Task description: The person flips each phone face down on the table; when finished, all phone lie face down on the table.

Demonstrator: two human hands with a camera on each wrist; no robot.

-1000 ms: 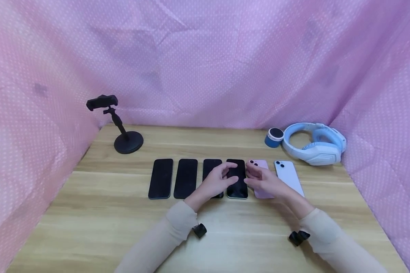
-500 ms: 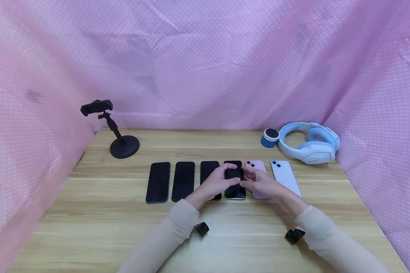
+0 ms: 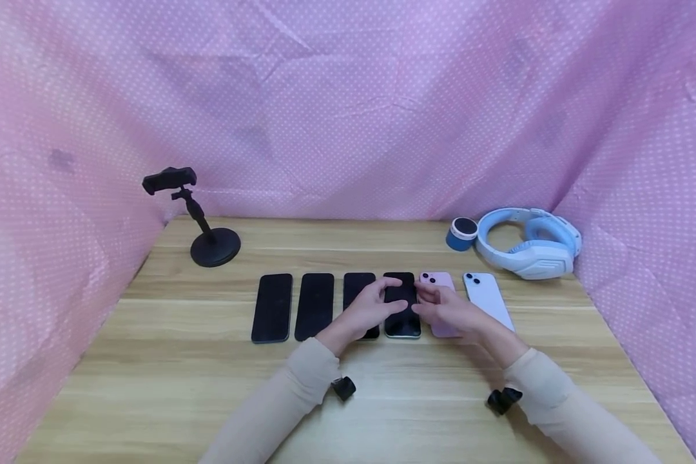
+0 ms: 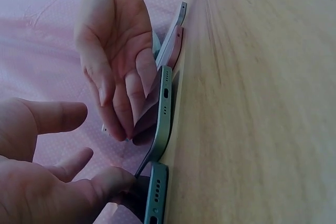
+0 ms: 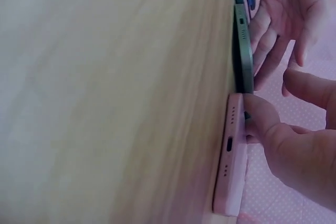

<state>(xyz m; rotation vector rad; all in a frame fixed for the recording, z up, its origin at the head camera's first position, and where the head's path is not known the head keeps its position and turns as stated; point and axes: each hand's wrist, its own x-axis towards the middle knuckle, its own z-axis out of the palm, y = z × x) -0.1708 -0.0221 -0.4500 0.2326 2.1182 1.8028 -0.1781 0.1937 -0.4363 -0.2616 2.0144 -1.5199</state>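
Between my hands, a black-screened smartphone with a pale green frame (image 3: 403, 327) lies face up on the table. My left hand (image 3: 367, 310) reaches over the neighbouring dark phone (image 3: 356, 283), thumb and index finger spread over the green-framed phone's left side. At its right edge are the fingertips of my right hand (image 3: 448, 310), above a pink phone (image 3: 441, 329) lying camera side up. The wrist views show the green-framed phone's bottom edge (image 4: 165, 98) with its charging port, and relaxed fingers close beside it. Neither hand's fingers curl round a phone.
Two more black-screened phones (image 3: 272, 309) lie left in the row, and a white phone (image 3: 490, 296) ends it at right. Behind stand a black phone stand (image 3: 215, 247), a small blue speaker (image 3: 461, 240) and white-and-blue headphones (image 3: 542, 261). Pink dotted cloth (image 3: 348, 116) encloses the table.
The head view shifts slightly. My right fingertips have drawn a little closer to the green-framed phone; the phones keep their places in the row.
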